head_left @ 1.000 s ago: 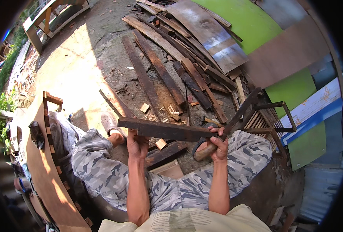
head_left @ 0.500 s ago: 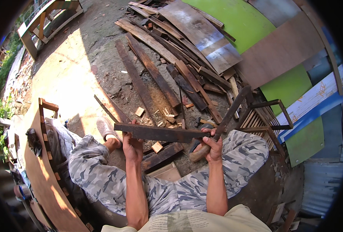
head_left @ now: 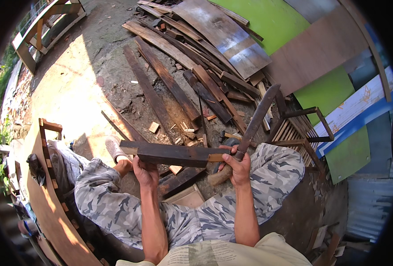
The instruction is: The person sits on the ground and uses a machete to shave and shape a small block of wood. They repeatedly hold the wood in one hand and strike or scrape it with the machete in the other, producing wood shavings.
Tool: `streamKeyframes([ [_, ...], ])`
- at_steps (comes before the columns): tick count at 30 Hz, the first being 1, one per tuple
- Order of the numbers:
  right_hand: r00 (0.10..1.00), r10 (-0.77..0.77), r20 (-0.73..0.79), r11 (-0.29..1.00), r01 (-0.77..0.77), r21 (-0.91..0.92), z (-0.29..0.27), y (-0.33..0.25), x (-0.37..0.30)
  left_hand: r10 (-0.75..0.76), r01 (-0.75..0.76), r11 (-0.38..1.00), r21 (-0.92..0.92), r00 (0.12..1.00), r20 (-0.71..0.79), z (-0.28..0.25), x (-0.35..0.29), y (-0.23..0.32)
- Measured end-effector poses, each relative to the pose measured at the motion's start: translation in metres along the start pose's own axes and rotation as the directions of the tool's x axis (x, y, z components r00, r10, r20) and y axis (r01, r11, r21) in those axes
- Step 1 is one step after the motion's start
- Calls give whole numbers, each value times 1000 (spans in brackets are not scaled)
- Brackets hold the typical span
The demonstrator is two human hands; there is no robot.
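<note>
A dark wooden bar (head_left: 174,154) lies level across both hands above my lap. Its left end carries a lighter, narrower cut portion, and a fresh orange-brown cut face shows near its right end. My left hand (head_left: 147,173) grips the bar from below, near the left end. My right hand (head_left: 237,166) is closed round a machete and also steadies the bar's right end with its fingers. The machete's dark blade (head_left: 261,117) points up and away to the right; its brown curved handle (head_left: 220,177) sticks out below my right hand.
Dark planks (head_left: 167,80) and wood chips cover the ground ahead, beside a heap of timber. Another dark beam (head_left: 181,181) lies between my legs. A slatted wooden frame (head_left: 296,128) stands right, near green sheets (head_left: 334,97). A curved wooden panel (head_left: 50,195) stands left.
The bar has been turned in my hands, so its pale cut ends now show. It has shifted slightly left, and the machete blade has moved left with my right hand.
</note>
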State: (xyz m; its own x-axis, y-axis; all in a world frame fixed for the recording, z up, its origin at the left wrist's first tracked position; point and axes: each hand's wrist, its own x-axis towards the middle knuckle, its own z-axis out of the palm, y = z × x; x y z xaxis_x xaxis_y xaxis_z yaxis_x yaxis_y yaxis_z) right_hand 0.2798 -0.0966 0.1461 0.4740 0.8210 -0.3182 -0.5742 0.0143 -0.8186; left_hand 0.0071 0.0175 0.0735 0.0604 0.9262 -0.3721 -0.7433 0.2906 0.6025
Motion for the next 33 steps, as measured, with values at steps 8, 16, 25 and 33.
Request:
streamKeyframes([
  [8, 990, 144, 11, 990, -144, 6, 4, -19, -7, 28, -23, 998, 55, 996, -90, 11, 0, 7],
  [16, 985, 71, 157, 997, -77, 32, 18, -32, -13, 51, -45, 998, 44, 987, -154, 10, 3, 7],
  [25, 983, -43, 176, 999, 38, 32, 27, -23, -16, -256, 256, 967, -19, 967, -12, 14, -7, 6],
  [33, 966, -76, 247, 993, 95, -65, 22, -20, -18, -196, 209, 972, 102, 972, -129, 22, -15, -21],
])
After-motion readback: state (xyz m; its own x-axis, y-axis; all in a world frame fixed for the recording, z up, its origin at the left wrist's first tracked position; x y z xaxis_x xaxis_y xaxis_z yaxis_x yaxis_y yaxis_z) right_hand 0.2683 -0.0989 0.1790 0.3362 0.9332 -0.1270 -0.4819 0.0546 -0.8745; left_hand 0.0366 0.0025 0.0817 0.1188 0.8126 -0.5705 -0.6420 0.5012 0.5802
